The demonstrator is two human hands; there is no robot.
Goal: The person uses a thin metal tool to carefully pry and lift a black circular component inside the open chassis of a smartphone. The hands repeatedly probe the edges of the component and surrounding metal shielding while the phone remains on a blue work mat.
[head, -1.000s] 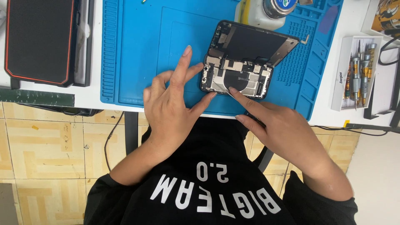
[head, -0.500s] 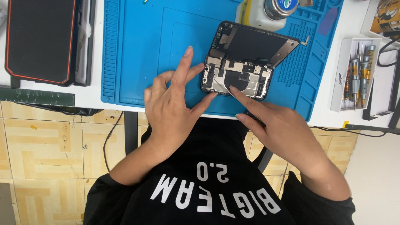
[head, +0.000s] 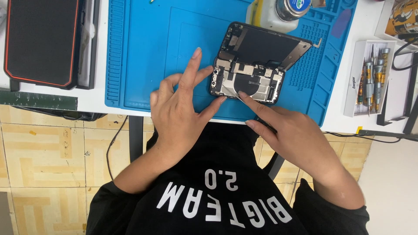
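Note:
An opened smartphone (head: 257,48) lies tilted on a blue work mat (head: 148,52), its dark inner plate and small boards showing. My left hand (head: 178,113) steadies the phone's near left corner, thumb at the bottom edge and a finger against the side, while the index finger points up over the mat. My right hand (head: 296,135) reaches in from the right. It pinches a thin tool (head: 234,96), whose pale tip rests on the phone's lower part, under the index finger. The hand hides most of the tool.
A black case with a red rim (head: 41,39) lies at the far left of the white table. A round jar (head: 291,8) stands just behind the phone. A white tray of screwdrivers (head: 370,78) sits right of the mat, with cables beyond. The table's front edge runs under my wrists.

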